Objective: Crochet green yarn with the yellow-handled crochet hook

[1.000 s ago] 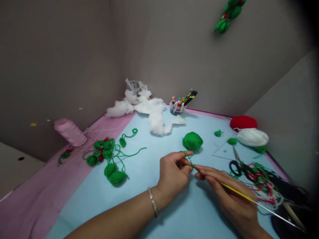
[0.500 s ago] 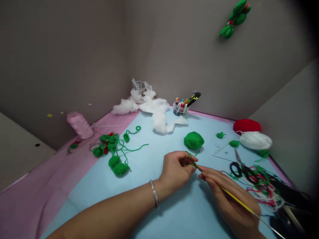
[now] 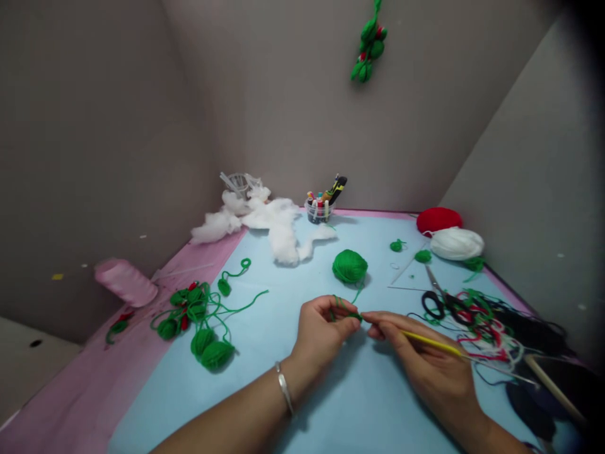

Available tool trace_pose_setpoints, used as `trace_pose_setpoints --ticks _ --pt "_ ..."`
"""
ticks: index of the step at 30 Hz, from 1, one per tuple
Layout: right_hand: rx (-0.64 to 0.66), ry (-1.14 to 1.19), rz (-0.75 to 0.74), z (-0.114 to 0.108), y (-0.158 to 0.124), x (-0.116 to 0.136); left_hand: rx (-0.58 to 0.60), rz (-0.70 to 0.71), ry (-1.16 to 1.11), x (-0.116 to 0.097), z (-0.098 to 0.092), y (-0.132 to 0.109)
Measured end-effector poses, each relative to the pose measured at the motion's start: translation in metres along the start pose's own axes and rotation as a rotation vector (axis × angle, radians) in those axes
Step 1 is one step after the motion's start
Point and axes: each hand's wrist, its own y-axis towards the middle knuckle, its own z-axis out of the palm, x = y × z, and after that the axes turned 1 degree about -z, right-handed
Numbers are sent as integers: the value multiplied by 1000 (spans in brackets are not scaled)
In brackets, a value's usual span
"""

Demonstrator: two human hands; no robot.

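Observation:
My left hand (image 3: 326, 328) pinches a small green yarn piece (image 3: 353, 316) near the middle of the table, with green yarn looped over its fingers. My right hand (image 3: 425, 359) is closed round a crochet hook with a yellow grip (image 3: 432, 343); its fingertips meet the green piece, and the hook's tip is hidden there. From my left hand a green strand runs up to a green yarn ball (image 3: 350, 266) just beyond.
Green and red crocheted pieces (image 3: 189, 309) with loose tails lie left, near a pink thread cone (image 3: 126, 282). White stuffing (image 3: 283, 236) and a pen cup (image 3: 320, 208) stand behind. Scissors (image 3: 442, 296), yarn scraps (image 3: 491, 334), a red ball (image 3: 438, 221) and a white ball (image 3: 456, 243) lie right.
The camera view has turned, so the table items appear shifted left. Both hands remain together at the green piece, and the hook lies at a flatter angle in my right hand.

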Motion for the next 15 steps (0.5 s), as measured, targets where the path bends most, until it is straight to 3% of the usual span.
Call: trace_pose_setpoints --ticks 4,7,11,15 --pt "-1 -65 -205 6 -5 -4 -76 24 -37 4 1 1" --pt "64 -122 -269 7 -7 -9 -108 13 -61 3 2 -2" --pt "80 -201 -276 1 -5 -11 -66 -22 -48 -4 4 -6" --pt "113 -200 -347 -5 -1 -5 1 -134 -182 -10 5 -9"
